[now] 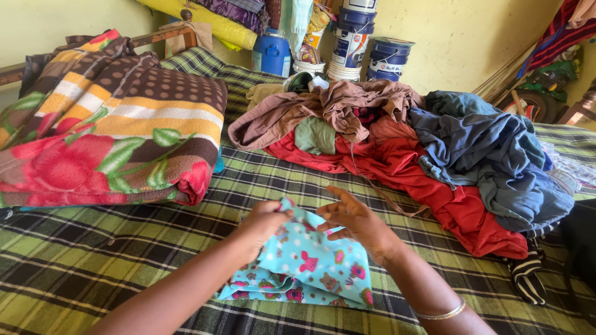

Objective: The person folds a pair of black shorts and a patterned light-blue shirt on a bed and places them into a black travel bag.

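A small light-blue cloth [310, 263] with pink and brown animal prints lies on the green checked bed cover [93, 248] in front of me. My left hand [264, 226] pinches its upper left edge between closed fingers. My right hand [354, 220] grips the upper edge just to the right, thumb and fingers bent onto the fabric. A thin bangle sits on my right wrist. The lower part of the cloth rests in folds between my forearms.
A folded flowered and striped blanket [105, 124] lies at the left. A heap of brown, red and blue clothes [422, 149] fills the right side. Blue and white plastic buckets [366, 49] stand by the yellow wall behind the bed.
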